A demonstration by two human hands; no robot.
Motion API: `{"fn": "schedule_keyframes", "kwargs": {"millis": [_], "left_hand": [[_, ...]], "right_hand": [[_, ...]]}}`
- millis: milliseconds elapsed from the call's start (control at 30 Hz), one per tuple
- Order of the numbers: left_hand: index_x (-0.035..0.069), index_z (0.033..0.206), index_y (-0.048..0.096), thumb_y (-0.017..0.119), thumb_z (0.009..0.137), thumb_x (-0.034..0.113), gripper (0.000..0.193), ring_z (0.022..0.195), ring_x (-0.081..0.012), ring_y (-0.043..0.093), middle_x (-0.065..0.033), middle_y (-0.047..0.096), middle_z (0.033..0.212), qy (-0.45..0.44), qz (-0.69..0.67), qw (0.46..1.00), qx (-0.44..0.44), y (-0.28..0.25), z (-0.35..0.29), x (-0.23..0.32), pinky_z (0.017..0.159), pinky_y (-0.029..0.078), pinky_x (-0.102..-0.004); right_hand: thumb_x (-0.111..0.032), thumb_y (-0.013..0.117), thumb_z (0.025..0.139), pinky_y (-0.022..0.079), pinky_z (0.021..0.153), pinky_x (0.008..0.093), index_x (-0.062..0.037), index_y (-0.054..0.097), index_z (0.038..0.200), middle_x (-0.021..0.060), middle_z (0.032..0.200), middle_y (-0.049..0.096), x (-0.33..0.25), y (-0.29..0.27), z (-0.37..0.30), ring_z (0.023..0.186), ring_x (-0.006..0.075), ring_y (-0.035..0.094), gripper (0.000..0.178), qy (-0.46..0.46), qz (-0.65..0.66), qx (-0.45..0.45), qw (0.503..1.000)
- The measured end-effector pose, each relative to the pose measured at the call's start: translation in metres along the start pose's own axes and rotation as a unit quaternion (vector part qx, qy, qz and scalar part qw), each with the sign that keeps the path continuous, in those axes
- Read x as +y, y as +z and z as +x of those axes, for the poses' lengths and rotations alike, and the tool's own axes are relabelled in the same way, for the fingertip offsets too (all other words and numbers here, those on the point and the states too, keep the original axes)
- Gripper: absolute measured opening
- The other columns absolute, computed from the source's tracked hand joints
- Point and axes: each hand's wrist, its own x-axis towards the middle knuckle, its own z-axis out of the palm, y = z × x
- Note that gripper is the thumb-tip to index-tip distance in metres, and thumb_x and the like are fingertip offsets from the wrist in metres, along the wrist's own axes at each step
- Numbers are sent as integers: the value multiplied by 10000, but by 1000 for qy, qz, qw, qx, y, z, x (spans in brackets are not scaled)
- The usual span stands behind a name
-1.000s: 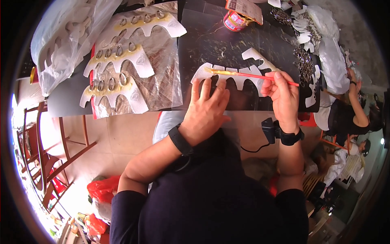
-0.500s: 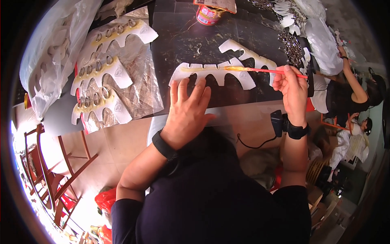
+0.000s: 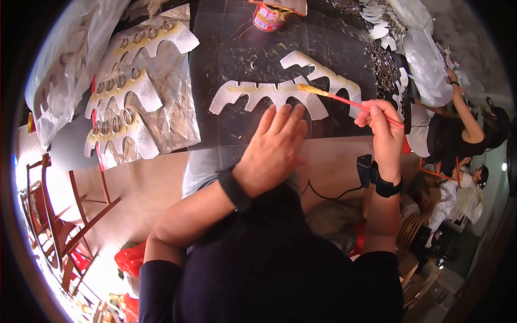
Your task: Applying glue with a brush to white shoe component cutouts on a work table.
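Note:
My right hand grips a thin red-handled brush. The brush's yellow-coated tip lies at the right end of a white scalloped piece with notches along its far edge. A yellowish smear runs along that edge. The fingers of my left hand are stretched out, their tips at the near edge of this piece. Behind its right end lies a second white scalloped piece, with yellowish smears too. At the far side of the table stands a red tub with a brown flap on top.
On the left, several white scalloped pieces carrying metal rings lie on clear plastic. Metal hardware is heaped at the right, beside plastic bags. A person is at the far right. Wooden chairs stand lower left.
My left hand has slid right along the near edge of the white piece. The brush now slants more, its tip at the piece's right end. The whole view has shifted slightly.

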Motion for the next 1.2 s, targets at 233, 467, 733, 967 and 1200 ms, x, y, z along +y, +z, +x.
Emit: {"fn": "schedule_keyframes", "kwargs": {"millis": [233, 467, 733, 967, 1200], "left_hand": [[50, 1179, 489, 696, 661, 392, 654, 1169, -375, 340, -140, 382, 1287, 22, 59, 998, -17, 24, 12, 1, 1007, 266, -473], [99, 1205, 484, 639, 704, 459, 636, 1118, -387, 363, -125, 408, 1245, 20, 29, 999, -31, 8, 4, -2, 982, 283, -491], [129, 1244, 463, 592, 735, 499, 642, 1124, -393, 352, -105, 381, 1301, 31, 53, 997, -40, 7, 0, -5, 969, 279, -503], [110, 1231, 469, 606, 727, 485, 643, 1130, -394, 341, -82, 375, 1323, 23, 52, 997, -43, 10, -1, -6, 973, 262, -513], [87, 1213, 478, 626, 715, 470, 645, 1139, -385, 334, -85, 371, 1327, 21, 43, 998, -35, 11, -2, -7, 977, 262, -506]], "right_hand": [[-82, 451, 909, 467, 662, 234, 28, 570, 953, 74, 788, 603, -3, -3, 3, 697, 117, 581, 168, -22, 8, -33, 999], [-94, 452, 911, 467, 643, 231, 31, 579, 941, 70, 765, 603, 0, -2, 0, 672, 113, 577, 181, 7, 25, -40, 999], [-93, 449, 912, 464, 632, 227, 27, 582, 929, 66, 755, 602, -1, 11, 5, 661, 105, 573, 180, -3, 60, -11, 998], [-94, 459, 910, 460, 649, 216, 27, 582, 933, 58, 756, 605, -7, 13, 6, 685, 101, 579, 174, -30, 15, -18, 999], [-91, 462, 907, 458, 641, 214, 16, 586, 931, 56, 752, 601, -12, 8, 2, 680, 94, 575, 166, -33, 6, -24, 999]]}}
